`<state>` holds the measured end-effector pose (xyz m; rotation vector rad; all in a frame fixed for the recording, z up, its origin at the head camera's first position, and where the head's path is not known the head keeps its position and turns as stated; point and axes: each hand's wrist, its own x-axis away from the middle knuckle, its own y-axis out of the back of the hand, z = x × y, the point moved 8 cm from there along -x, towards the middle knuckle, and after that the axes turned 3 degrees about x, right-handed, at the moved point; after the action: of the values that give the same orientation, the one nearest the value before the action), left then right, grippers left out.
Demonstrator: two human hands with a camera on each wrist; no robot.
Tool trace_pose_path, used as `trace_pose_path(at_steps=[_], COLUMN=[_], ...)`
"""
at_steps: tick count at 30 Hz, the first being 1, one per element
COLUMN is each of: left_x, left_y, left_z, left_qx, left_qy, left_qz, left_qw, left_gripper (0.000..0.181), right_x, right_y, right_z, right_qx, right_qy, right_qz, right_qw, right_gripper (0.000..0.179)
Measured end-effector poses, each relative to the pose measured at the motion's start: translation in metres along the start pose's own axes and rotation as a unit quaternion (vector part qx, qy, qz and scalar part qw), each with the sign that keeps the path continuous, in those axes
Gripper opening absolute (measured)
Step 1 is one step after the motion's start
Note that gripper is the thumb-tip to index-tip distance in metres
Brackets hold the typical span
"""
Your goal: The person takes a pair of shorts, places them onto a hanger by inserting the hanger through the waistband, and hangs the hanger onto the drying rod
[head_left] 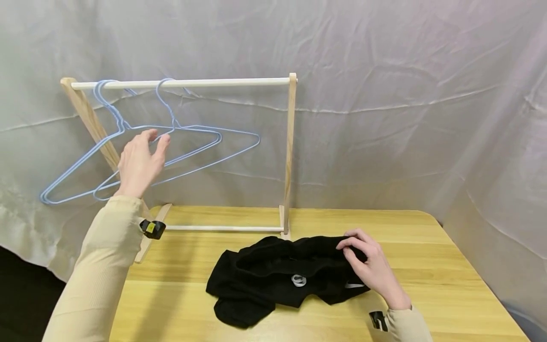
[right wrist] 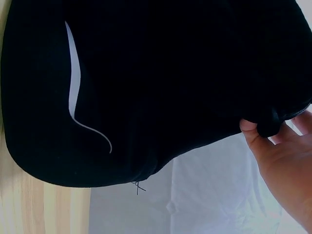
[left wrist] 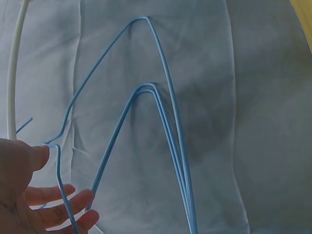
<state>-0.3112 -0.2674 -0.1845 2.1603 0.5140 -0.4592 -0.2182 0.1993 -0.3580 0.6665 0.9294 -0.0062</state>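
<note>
My left hand [head_left: 141, 164] is raised at the blue wire hangers, thumb and fingers spread apart. The nearest hanger [head_left: 259, 138] hangs alone on the rack's top bar [head_left: 239, 82]; in the left wrist view its wire passes between thumb and fingers, which are not closed round it. More blue hangers [head_left: 79, 166] hang bunched at the left. On the table lies a crumpled black garment [head_left: 265, 285] with a white swoosh and a small white ring-shaped mark or cord. My right hand [head_left: 376, 266] pinches its upper right edge between thumb and fingers [right wrist: 253, 136].
The rack has wooden posts [head_left: 290, 152] and a white lower bar [head_left: 222, 229] near the back of the wooden table [head_left: 436, 285]. A wrinkled grey cloth backdrop [head_left: 384, 142] hangs behind and at the right side.
</note>
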Motion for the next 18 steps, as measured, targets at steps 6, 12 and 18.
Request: trace_pose_path(at_steps=[6,12,18], left_x=[-0.0049,-0.0078,-0.0097], left_y=[-0.0025,-0.0031,-0.0051], left_z=[-0.0004,-0.0010,-0.0001], left_qx=[-0.002,-0.001,-0.001], left_qy=[0.007,0.014,0.027], left_qz=[0.003,-0.012,-0.013], left_qw=[1.0000,0.9998,0.9995], left_gripper=[0.058,0.055,0.054], right_x=[0.0017,0.0013,0.0029], right_y=[-0.0018,-0.0006,-0.0006], right_z=[-0.0055,-0.0016,-0.0030], right_qx=[0.001,0.002,0.003], right_qy=[-0.015,0.010,0.006], right_qz=[0.016,-0.007,-0.010], right_qw=[0.9998,0.9999,0.9999], right_gripper=[0.029,0.035,0.037])
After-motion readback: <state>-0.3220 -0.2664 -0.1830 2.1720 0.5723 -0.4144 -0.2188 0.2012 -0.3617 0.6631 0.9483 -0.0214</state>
